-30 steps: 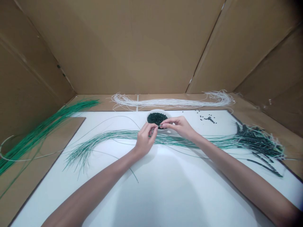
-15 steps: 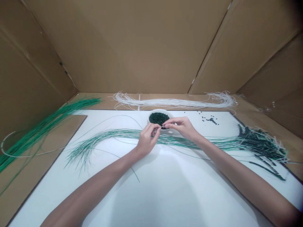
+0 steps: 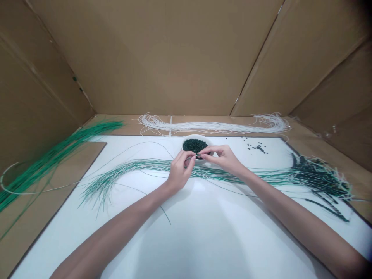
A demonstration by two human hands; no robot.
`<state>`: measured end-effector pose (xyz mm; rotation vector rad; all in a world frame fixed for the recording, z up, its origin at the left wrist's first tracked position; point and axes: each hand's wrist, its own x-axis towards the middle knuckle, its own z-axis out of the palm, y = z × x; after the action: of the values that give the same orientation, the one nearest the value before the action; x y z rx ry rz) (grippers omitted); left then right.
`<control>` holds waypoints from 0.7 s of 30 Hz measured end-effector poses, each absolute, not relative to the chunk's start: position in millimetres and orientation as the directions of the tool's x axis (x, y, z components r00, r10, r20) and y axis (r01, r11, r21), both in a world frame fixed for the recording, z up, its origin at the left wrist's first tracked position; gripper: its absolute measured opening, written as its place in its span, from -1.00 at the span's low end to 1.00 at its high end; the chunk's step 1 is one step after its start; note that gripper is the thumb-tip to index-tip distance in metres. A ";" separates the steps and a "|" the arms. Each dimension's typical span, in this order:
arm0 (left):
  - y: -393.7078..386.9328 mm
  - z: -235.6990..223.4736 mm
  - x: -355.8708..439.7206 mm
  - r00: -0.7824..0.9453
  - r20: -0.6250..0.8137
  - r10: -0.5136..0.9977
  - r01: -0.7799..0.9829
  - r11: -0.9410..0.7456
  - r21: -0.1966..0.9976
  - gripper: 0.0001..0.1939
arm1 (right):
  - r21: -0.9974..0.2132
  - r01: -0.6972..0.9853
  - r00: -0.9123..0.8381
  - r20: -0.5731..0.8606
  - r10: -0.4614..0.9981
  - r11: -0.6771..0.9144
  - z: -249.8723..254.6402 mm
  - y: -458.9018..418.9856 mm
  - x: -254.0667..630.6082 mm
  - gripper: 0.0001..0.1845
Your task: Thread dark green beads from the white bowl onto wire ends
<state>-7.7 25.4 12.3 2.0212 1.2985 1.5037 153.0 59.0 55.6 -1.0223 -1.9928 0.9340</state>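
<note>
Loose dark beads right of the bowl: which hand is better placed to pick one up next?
The right hand, I'd say. It's nearer the loose dark beads, and its arm lies on that side; the left hand would likely have to cross it.

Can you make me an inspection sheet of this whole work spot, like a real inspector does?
Surface: white worktop, dark-edged.
Things in use: bowl of dark green beads; thin strand; long green bundle lying across the worktop, its dark ends at right seemingly beaded.
Clutter: loose dark bits, probably beads, scattered right of the bowl.
Hands: left hand pinches the thin strand; right hand has its fingertips close by, what they hold too small to tell.
Power cables: nothing seen.
Surroundings: brown, cardboard-like walls; white strands beyond the bowl; second green bundle at far left.
</note>
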 end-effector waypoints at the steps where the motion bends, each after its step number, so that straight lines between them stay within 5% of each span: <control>1: 25.4 12.5 -7.7 0.044 0.597 0.801 0.473 -0.543 0.694 -0.86 | -0.815 0.374 -0.437 0.266 0.859 0.442 55.3 58.4 152.5 -0.80; 7: 25.8 12.6 -7.8 0.090 0.633 0.769 0.434 -0.602 0.670 -0.84 | -0.680 0.460 -0.427 0.395 0.813 0.571 54.5 54.8 149.0 -0.80; 14: 26.9 11.8 -7.4 0.027 0.575 0.818 0.424 -0.530 0.734 -0.96 | -0.583 0.505 -0.515 0.388 0.764 0.637 57.9 57.4 150.3 -0.81; 21: 26.5 13.2 -8.2 0.038 0.539 0.841 0.446 -0.497 0.744 -0.92 | -0.651 0.520 -0.530 0.261 0.807 0.552 65.4 64.4 153.2 -0.74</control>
<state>-8.2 26.5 13.2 1.9507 1.3015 1.4488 153.2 64.4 65.4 -1.0655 -2.2433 0.6911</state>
